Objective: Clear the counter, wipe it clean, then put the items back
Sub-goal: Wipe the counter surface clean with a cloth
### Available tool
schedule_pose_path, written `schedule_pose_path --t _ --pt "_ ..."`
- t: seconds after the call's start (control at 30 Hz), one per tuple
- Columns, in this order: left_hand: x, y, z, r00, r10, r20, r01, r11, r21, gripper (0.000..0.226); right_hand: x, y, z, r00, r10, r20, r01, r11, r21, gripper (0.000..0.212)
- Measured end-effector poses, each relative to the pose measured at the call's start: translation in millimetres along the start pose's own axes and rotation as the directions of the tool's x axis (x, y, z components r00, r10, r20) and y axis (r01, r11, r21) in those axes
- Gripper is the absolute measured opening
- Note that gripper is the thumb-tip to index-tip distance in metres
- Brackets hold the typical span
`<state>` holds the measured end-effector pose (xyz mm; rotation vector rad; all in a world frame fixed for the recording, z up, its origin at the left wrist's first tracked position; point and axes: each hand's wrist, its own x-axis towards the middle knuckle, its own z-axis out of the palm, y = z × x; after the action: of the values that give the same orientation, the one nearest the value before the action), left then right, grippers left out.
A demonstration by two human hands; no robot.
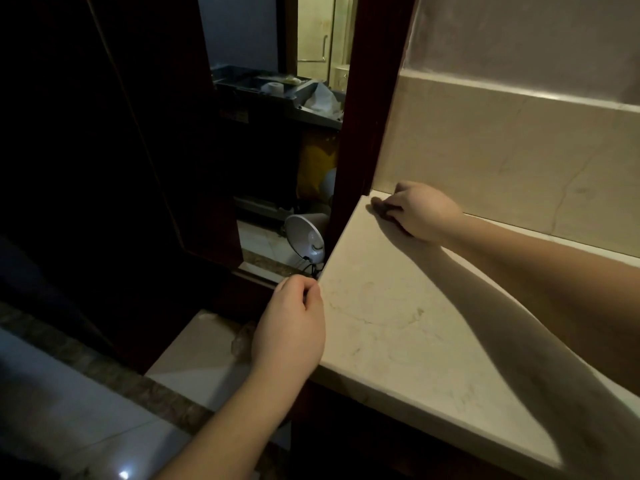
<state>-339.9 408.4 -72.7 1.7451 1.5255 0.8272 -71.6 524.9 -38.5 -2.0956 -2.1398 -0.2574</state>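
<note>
Nearest the camera, the left forearm, reaching up from the lower edge to the left hand at the near left corner of the pale marble table. Left fingers curled, thumb against forefinger, seemingly pinching a thin black cord right at the table's edge; the pinch itself partly hidden by the knuckles. Cord traceable up to a small white desk lamp with a round shade, sitting off the table, low in the gap beside the dark red wooden post, probably set there to clear the surface. Farther back, the right hand at the far left corner, against the beige stone backsplash, fingers bent over a small dark wad, likely a wiping cloth, pressed flat to the marble. Table top otherwise bare in view, crossed by the shadow of the right arm. Judged stage: wiping the last corner, with the cord held aside so the cloth can reach the edge. Beyond the gap, dimly lit: a grey cart tray with a toilet roll and crumpled paper, and something yellow beneath it. Lamp not yet back on the table.
</note>
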Motion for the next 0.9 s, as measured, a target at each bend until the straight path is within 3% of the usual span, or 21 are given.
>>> schedule_pose_path --t 0.1,0.17,0.37,0.57,0.8,0.9 --pt "-0.2 0.5 0.8 1.0 -0.006 -0.013 0.006 1.0 0.001 0.017 12.2 13.8 12.6 0.98 0.194 -0.053 -0.196 0.98 -0.03 0.037" --pt "0.2 1.9 1.7 1.0 -0.011 -0.026 0.011 1.0 0.008 0.017 23.9 6.4 14.9 0.971 0.23 -0.069 -0.231 0.973 -0.015 0.034" --pt "-1.9 4.7 0.5 0.999 -0.019 -0.038 0.02 1.0 0.02 0.016 31.8 -11.5 5.6 0.994 0.104 -0.018 -0.103 0.993 0.049 0.03" --pt "-2.2 0.6 3.2 0.999 -0.021 -0.041 0.02 0.999 -0.042 0.018 -21.9 -6.7 -11.1 0.981 -0.195 -0.004 0.195 0.981 0.001 0.031" --pt "-1.6 0.9 4.1 0.998 -0.03 -0.06 0.027 0.999 -0.047 0.017 20.7 -12.3 -5.2 0.999 -0.024 -0.022 0.025 0.996 0.084 0.034" --pt "-0.1 -0.5 5.4 0.997 -0.022 -0.069 0.02 0.999 -0.031 0.019 7.1 -19.9 -7.6 0.999 -0.049 -0.002 0.049 0.992 0.118 0.032"
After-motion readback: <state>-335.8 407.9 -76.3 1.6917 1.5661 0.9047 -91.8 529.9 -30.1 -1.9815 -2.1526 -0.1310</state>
